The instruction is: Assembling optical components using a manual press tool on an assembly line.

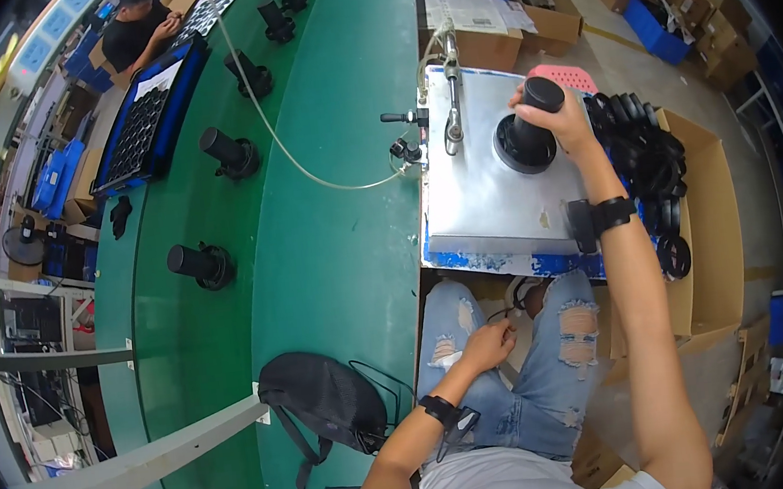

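Observation:
On the silvery metal box (pixel 466 222) at the right, my right hand (pixel 565 121) is closed around the upper end of a black cylinder with a wide round base (pixel 526 142). The cylinder's base rests on the box's top. My left hand (pixel 490 345) hangs low over my thighs, its fingers curled. A thin dark cord-like piece (pixel 502 312) shows at its fingertips; whether the hand grips it is hard to tell. A metal clamp-like fitting with a hose (pixel 454 109) stands at the box's far left. Black rings (pixel 674 255) lie heaped to the right of the box.
Similar black cylinders (pixel 227 153) stand in a row along the green belt (pixel 200 331). A black bag (pixel 327 404) lies on the green bench (pixel 337 269). A clear hose (pixel 282 151) crosses the bench. Cardboard boxes (pixel 717 210) stand at right. Another person (pixel 135 33) sits far left.

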`<state>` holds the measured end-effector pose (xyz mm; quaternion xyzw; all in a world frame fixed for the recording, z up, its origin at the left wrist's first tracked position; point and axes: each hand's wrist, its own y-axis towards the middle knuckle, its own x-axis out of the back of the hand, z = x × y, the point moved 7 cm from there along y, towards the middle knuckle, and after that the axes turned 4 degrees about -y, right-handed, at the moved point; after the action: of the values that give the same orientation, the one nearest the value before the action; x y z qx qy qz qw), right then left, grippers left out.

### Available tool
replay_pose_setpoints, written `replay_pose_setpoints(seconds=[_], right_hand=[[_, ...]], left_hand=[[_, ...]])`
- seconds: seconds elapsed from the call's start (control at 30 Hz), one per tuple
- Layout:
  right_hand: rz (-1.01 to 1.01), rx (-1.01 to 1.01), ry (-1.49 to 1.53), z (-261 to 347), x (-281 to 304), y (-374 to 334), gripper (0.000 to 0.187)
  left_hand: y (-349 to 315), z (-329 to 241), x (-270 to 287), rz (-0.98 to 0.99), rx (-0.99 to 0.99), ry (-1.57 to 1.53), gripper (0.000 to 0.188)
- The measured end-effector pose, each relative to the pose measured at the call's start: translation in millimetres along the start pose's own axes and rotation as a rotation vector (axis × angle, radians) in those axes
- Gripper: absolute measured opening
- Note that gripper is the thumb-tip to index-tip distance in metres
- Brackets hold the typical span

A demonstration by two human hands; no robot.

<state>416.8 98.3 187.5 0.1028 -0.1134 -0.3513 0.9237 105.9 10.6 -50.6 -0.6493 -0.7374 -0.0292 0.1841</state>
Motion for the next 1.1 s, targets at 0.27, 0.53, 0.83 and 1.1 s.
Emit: replay_pose_setpoints(seconds=[0.27,0.53,0.83,1.1], right_hand=[[-0.242,0.17,-0.202,-2.3,-9.1,-17.4,0.014],[-0.18,0.179,-0.239,-6.2,-1.4,-18.6,0.014],[-0.223,0.192,-0.29,-3.4,-11.7,-18.7,0.014],[-0.264,0.159,-0.261,-6.0,0.1,-21.2,0.013]], left_hand=[[5.6,-8.3,2.8,0.023,0.047,-0.045,0.021],[7.8,-131.1,142.4,-0.159,-0.264,-0.432,0.014],[182.0,-111.6,360.3,-0.864,-0.243,0.688,0.036],[222.3,-46.0,363.8,-0.356,0.3,0.667,0.043]])
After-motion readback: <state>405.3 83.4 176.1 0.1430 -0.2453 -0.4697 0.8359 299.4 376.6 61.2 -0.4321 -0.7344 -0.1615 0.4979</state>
